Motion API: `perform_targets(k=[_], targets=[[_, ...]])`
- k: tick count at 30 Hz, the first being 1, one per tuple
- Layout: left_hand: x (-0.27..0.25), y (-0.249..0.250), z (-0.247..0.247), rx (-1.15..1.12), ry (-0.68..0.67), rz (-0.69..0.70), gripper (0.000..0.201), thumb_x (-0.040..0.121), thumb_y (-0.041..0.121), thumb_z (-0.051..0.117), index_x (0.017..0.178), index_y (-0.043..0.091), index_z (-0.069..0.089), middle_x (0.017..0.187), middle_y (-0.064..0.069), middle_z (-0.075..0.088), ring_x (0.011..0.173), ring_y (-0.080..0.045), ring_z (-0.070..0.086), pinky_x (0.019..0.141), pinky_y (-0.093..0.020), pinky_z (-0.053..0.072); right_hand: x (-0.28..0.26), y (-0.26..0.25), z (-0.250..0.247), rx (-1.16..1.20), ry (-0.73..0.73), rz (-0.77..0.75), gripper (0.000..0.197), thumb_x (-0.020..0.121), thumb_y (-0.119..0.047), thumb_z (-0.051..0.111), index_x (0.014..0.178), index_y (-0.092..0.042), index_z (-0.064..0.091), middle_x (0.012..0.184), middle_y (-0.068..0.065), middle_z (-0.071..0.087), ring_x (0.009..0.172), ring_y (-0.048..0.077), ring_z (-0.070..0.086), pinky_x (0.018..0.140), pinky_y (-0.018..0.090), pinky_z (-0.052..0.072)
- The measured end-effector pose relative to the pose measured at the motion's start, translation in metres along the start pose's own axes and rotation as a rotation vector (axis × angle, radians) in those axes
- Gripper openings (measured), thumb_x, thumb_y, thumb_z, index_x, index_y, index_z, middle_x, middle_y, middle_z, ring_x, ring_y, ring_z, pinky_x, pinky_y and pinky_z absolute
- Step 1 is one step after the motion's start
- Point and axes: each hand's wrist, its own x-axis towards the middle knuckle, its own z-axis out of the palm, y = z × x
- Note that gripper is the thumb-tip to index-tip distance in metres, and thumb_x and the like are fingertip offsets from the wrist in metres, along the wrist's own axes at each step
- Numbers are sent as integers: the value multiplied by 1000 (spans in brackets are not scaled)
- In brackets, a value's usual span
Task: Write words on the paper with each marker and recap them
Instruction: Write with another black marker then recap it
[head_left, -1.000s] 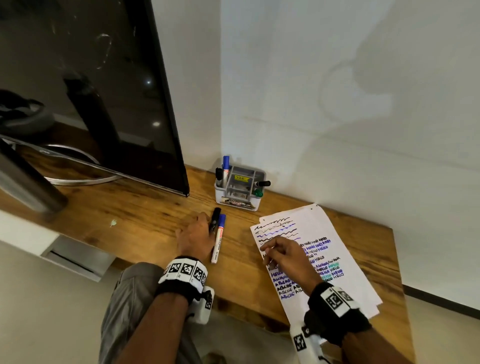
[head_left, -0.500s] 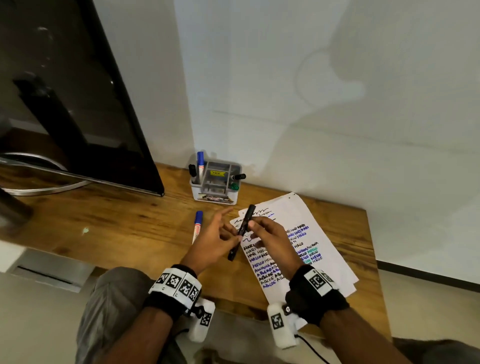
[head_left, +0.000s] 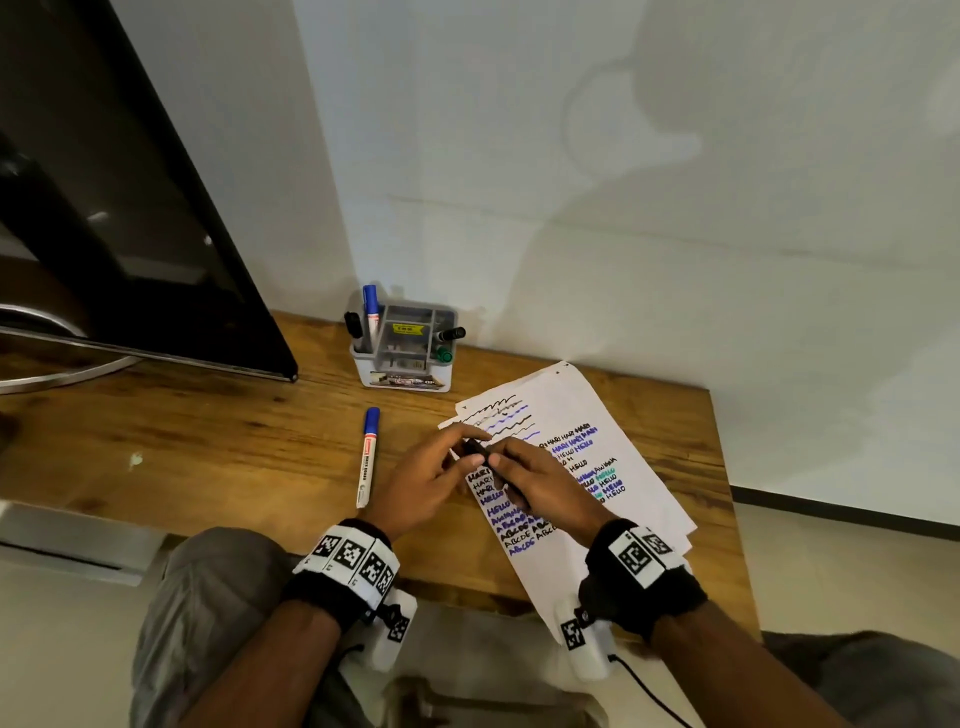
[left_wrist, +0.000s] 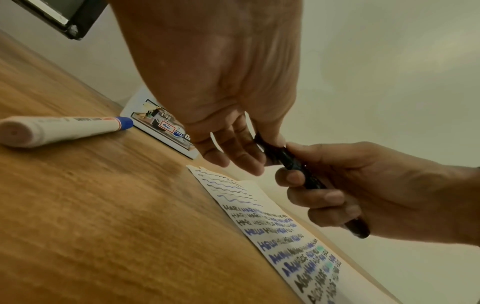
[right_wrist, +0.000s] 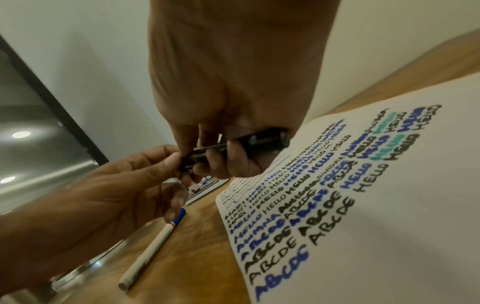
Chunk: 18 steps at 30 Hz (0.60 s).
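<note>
A black marker (head_left: 479, 451) hangs just above the written-on paper (head_left: 613, 415), held by both hands. My right hand (head_left: 506, 478) is wrapped round its barrel (left_wrist: 309, 181), fingers curled. My left hand (head_left: 467, 452) pinches the marker's far end (left_wrist: 270, 148) between thumb and fingers. The same grip shows in the right wrist view, with the black marker (right_wrist: 249, 142) under my right palm. A white marker with a blue cap (head_left: 368, 457) lies on the desk left of my hands. Much of the black marker is hidden in my hands.
A grey organizer (head_left: 405, 382) with several markers stands against the wall behind the paper. A dark monitor (head_left: 130, 208) leans over the desk's left part. The wooden desk (head_left: 208, 431) ends just past the paper's right side (head_left: 722, 467).
My left hand lifted the black marker from beside the blue-capped one and carried it right over the paper. My right hand left the paper and took the barrel.
</note>
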Motion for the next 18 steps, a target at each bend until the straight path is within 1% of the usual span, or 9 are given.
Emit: perform_targets(k=[1, 3, 5, 7, 10, 12, 15, 16, 18], targets=[[0, -2, 0, 6, -13, 3, 19, 99, 17, 59, 117, 21, 60, 103, 7, 67, 77, -12, 68, 70, -31, 58, 0, 1, 0, -86, -10, -31, 22, 108, -30, 47, 109, -16, 64, 87, -9, 64, 73, 2, 60, 69, 19, 46], [0, -5, -2, -8, -30, 8, 14, 96, 13, 62, 108, 21, 61, 97, 6, 69, 75, -21, 69, 72, -42, 60, 0, 4, -1, -178, -17, -81, 21, 107, -32, 48, 109, -23, 67, 97, -12, 68, 91, 6, 65, 83, 24, 48], [0, -8, -4, -36, -38, 15, 15, 95, 9, 63, 103, 21, 62, 94, 6, 71, 75, -25, 68, 72, -44, 60, -1, 4, 0, -211, -10, -119, 26, 107, -33, 48, 118, -22, 69, 109, -7, 72, 101, 8, 65, 90, 27, 50], [1, -9, -5, -57, -34, 6, 15, 94, 8, 64, 101, 21, 62, 93, 0, 71, 74, -25, 68, 71, -43, 59, -2, 3, 1, -227, 7, -141, 31, 107, -35, 48, 123, -21, 70, 117, -4, 72, 106, 8, 66, 96, 29, 52], [2, -9, -7, -78, -39, 7, 15, 93, 6, 65, 99, 20, 61, 93, -8, 70, 76, -30, 68, 71, -46, 59, -2, 2, 2, -231, 17, -152, 32, 106, -38, 48, 123, -23, 71, 115, -5, 73, 102, 6, 65, 94, 29, 51], [1, -8, -9, -59, -60, 16, 13, 92, 3, 64, 98, 14, 61, 93, -8, 70, 77, -31, 68, 71, -48, 60, -3, 3, 2, -246, 14, -138, 33, 106, -41, 48, 125, -26, 71, 117, -7, 73, 104, 6, 65, 95, 29, 51], [1, -6, -11, -3, -102, 24, 9, 92, 4, 64, 99, 9, 61, 93, -4, 70, 78, -28, 68, 71, -45, 60, -5, 5, 1, -244, -8, -123, 30, 106, -40, 48, 123, -28, 71, 96, -21, 69, 87, -4, 63, 83, 18, 48], [1, -5, -11, 15, -102, 28, 8, 92, 7, 66, 99, 11, 61, 93, -3, 70, 79, -24, 68, 72, -44, 60, -6, 5, 2, -229, -16, -111, 28, 107, -40, 47, 118, -30, 71, 88, -22, 66, 80, -6, 62, 79, 16, 46], [3, -4, -11, 81, -66, 32, 10, 91, 13, 69, 98, 15, 63, 94, 4, 71, 84, -12, 68, 76, -35, 58, -5, 4, 3, -145, -38, -42, 31, 108, -45, 40, 97, -30, 66, 76, -16, 61, 67, 0, 56, 74, 22, 43]])
